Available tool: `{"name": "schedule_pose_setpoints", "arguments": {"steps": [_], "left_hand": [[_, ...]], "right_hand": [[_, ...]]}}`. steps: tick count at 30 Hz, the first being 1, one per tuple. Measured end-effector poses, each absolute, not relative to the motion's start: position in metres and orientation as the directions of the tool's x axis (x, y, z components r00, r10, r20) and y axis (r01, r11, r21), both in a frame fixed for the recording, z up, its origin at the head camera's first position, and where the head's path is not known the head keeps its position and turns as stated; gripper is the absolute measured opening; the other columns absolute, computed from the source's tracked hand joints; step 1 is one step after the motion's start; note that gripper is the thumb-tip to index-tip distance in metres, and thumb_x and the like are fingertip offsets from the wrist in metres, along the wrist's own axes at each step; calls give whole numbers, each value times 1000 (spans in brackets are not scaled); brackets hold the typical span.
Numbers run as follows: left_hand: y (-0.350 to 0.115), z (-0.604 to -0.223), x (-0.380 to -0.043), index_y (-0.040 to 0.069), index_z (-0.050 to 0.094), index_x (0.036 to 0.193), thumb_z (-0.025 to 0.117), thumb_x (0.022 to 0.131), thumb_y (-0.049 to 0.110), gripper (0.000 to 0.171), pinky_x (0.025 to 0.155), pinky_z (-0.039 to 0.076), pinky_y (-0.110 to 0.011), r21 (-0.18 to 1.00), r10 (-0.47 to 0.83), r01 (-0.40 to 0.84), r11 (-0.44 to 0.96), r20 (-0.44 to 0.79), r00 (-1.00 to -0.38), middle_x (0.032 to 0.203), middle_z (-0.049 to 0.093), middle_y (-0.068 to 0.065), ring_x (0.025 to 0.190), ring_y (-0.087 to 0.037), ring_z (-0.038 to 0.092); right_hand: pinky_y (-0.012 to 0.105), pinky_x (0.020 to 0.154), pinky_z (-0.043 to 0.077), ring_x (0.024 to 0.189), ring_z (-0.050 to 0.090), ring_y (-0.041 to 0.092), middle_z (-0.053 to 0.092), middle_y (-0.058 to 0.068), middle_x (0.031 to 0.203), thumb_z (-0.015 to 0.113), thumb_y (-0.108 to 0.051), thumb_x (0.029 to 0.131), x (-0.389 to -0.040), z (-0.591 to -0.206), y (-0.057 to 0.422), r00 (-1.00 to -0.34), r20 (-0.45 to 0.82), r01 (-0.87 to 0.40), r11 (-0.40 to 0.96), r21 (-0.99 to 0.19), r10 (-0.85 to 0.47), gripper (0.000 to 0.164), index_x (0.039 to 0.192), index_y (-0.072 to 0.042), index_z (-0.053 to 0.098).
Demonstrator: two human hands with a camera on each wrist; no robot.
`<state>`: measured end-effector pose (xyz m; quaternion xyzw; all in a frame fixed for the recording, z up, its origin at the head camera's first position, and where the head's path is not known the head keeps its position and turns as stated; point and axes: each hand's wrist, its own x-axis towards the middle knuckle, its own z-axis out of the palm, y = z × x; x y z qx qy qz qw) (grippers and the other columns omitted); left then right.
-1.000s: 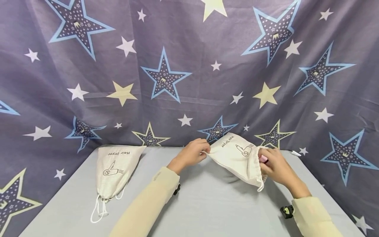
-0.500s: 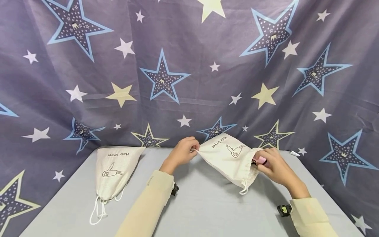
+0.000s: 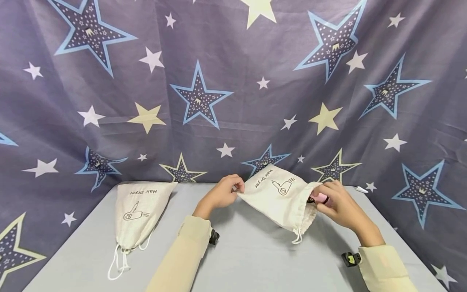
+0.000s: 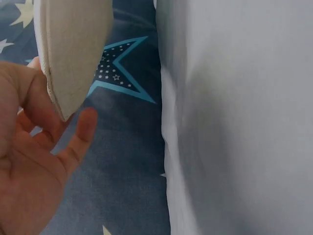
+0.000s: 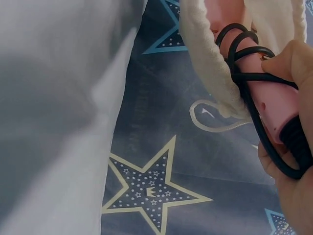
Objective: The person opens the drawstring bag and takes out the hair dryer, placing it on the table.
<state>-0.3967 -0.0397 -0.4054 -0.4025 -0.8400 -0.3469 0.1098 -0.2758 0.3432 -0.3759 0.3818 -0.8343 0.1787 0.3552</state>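
A cream drawstring bag (image 3: 268,194) printed "Hair Dryer" is held tilted above the table, its mouth toward my right hand (image 3: 339,202). That hand grips the pink handle of a hair dryer (image 5: 264,93) at the bag's mouth; a black cord is looped round the handle. The dryer's front part is hidden inside the cloth. At the bag's far left corner is my left hand (image 3: 220,192), fingers loosely bent right beside the corner. In the left wrist view the pointed corner of the bag (image 4: 71,73) lies unpinched, in front of some of the fingers.
A second drawstring bag (image 3: 140,213) with the same print lies on the left of the grey-covered table (image 3: 262,263), white cords toward me. A small white object (image 3: 361,189) sits at the back right edge. A star-patterned curtain (image 3: 233,101) hangs behind.
The bag has shifted left and tilted, uncovering more of the pink handle and cord at its mouth. My left hand moved left, and its pinch on the corner has loosened.
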Motion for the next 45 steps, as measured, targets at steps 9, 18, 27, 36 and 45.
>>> {"name": "schedule_pose_setpoints", "arguments": {"steps": [9, 18, 27, 36, 45], "left_hand": [[-37, -401, -395, 16, 65, 95, 59, 85, 6, 16, 91, 45, -35, 445, 613, 762, 470, 457, -645, 96, 60, 3, 97, -18, 55], [-17, -390, -377, 19, 64, 119, 60, 92, 9, 29, 99, 45, -41, 328, 649, 766, 553, 405, -643, 121, 57, 1, 113, -23, 48], [-8, -392, -371, 20, 56, 136, 62, 94, 1, 47, 100, 46, -38, 209, 657, 793, 572, 461, -596, 133, 48, 1, 120, -23, 44], [-6, -394, -378, 22, 55, 139, 62, 90, -4, 56, 98, 50, -45, 87, 683, 828, 554, 522, -511, 147, 50, 0, 139, -21, 43], [-8, -398, -381, 18, 60, 132, 63, 99, 10, 34, 101, 47, -43, 126, 628, 814, 567, 573, -526, 128, 64, -1, 127, -22, 55]], "right_hand": [[34, 76, 35, 89, 45, 13, 61, -6, 92, 77, -5, 69, -271, -371, 333, -491, 695, -742, 671, -16, -526, 28, 93, -15, 67], [35, 74, 36, 88, 44, 17, 60, -3, 96, 80, -4, 68, -266, -371, 319, -492, 667, -731, 682, 32, -559, 33, 94, -17, 65], [32, 72, 37, 87, 39, 15, 58, -4, 99, 83, -1, 68, -258, -366, 303, -508, 628, -734, 677, 42, -589, 39, 92, -23, 62], [31, 72, 39, 90, 39, 15, 56, -6, 100, 81, -1, 68, -254, -361, 297, -467, 626, -771, 634, 57, -624, 38, 92, -25, 63], [32, 73, 39, 91, 40, 16, 54, -7, 98, 82, 0, 66, -251, -356, 294, -447, 630, -775, 627, 83, -635, 39, 89, -25, 61]]}}
